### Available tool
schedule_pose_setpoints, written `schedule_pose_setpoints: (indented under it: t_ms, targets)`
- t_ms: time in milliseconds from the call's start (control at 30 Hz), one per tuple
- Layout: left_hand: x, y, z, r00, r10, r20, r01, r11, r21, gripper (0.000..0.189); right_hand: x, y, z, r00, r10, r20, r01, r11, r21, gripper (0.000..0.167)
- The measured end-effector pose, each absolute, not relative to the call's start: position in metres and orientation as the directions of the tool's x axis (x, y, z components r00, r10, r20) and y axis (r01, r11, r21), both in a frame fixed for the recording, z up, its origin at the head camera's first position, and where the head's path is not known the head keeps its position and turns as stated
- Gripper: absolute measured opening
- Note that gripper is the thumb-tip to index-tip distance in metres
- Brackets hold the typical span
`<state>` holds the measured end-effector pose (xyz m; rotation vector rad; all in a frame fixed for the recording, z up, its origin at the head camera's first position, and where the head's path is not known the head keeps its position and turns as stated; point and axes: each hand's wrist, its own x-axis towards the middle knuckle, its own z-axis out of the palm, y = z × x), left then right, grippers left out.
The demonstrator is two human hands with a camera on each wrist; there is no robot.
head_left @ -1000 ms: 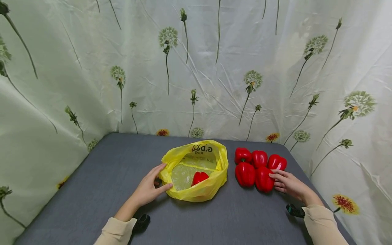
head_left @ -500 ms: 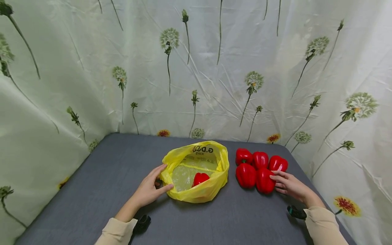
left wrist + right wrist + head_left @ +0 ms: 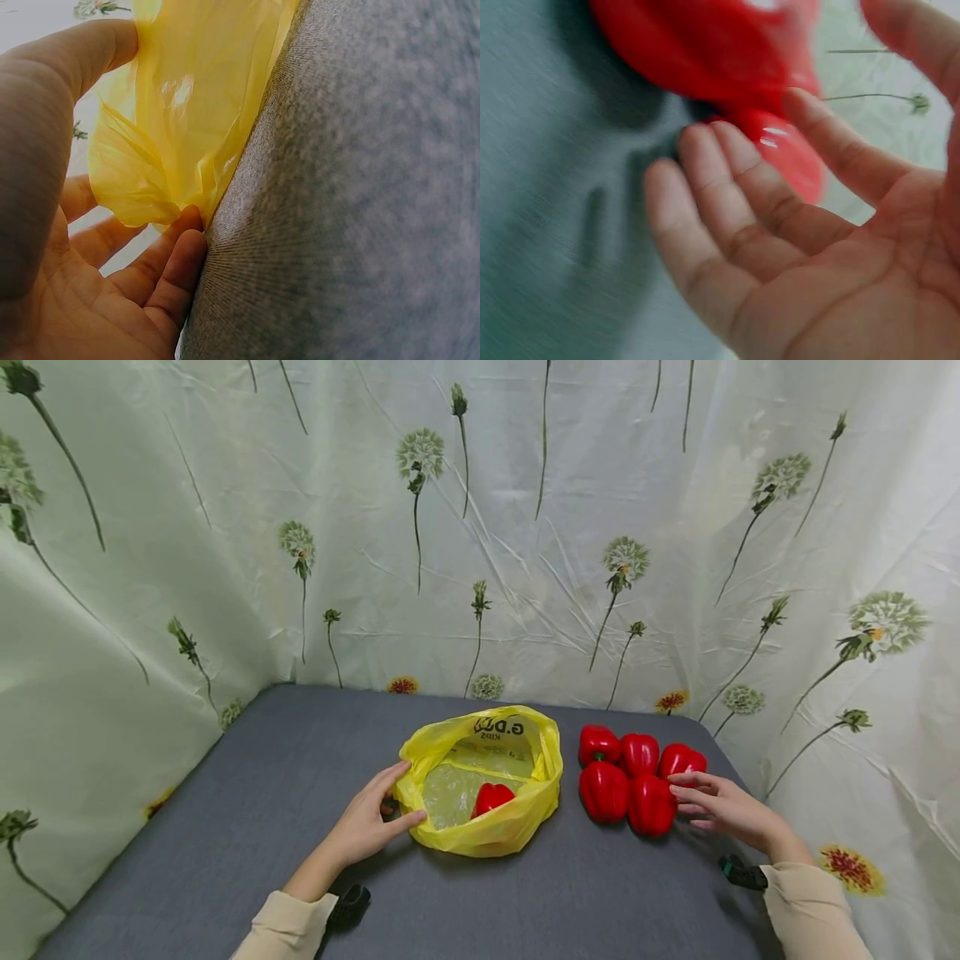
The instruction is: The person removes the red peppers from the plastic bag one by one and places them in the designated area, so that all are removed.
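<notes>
A yellow plastic bag (image 3: 487, 839) stands on the table with its mouth spread wide, and one red bell pepper (image 3: 492, 797) shows inside. My left hand (image 3: 369, 818) touches the bag's left side, thumb at the near rim and fingers spread along the bag; the left wrist view shows fingertips against the yellow plastic (image 3: 202, 82). Several more red bell peppers sit grouped in two rows to the right of the bag. My right hand (image 3: 723, 810) hovers beside the front right pepper (image 3: 652, 806), fingers loosely extended and holding nothing. Its palm and spread fingers fill much of the right wrist view.
Behind the front pair of peppers are a back left pepper (image 3: 598, 745), a back middle pepper (image 3: 640, 754) and a back right pepper (image 3: 681, 762). The grey table (image 3: 225, 810) meets a flower-printed curtain (image 3: 510, 527) at the back and sides.
My right hand has drawn off the front right pepper, slightly right and up, its fingers loosening. That pepper stays in place. The left hand and bag hold still; the head view shifts slightly.
</notes>
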<state>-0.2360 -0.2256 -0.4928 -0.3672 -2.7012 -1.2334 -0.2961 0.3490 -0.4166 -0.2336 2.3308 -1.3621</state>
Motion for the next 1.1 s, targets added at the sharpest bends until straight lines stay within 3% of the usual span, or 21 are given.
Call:
schedule_pose_setpoints:
  t_ms: [233,567,867,1100]
  targets:
    - [-0.236,-0.226,-0.492,-0.958,0.164,0.236,0.286,0.632,0.720,0.088,-0.293,0.341,-0.365,-0.925,-0.334,-0.184,-0.062,0.608,-0.791,0.061]
    - [-0.236,-0.226,-0.491,-0.964,0.164,0.208,0.265,0.624,0.735,0.088,-0.299,0.280,-0.308,-0.878,-0.467,-0.105,-0.228,0.600,-0.767,0.055]
    - [-0.236,-0.226,-0.491,-0.965,0.162,0.205,0.261,0.628,0.733,0.089,-0.315,0.210,-0.292,-0.823,-0.550,-0.143,-0.287,0.619,-0.731,0.052]
    - [-0.236,-0.226,-0.491,-0.965,0.159,0.209,0.262,0.627,0.733,0.088,-0.332,0.161,-0.298,-0.743,-0.633,-0.217,-0.306,0.610,-0.731,0.051]
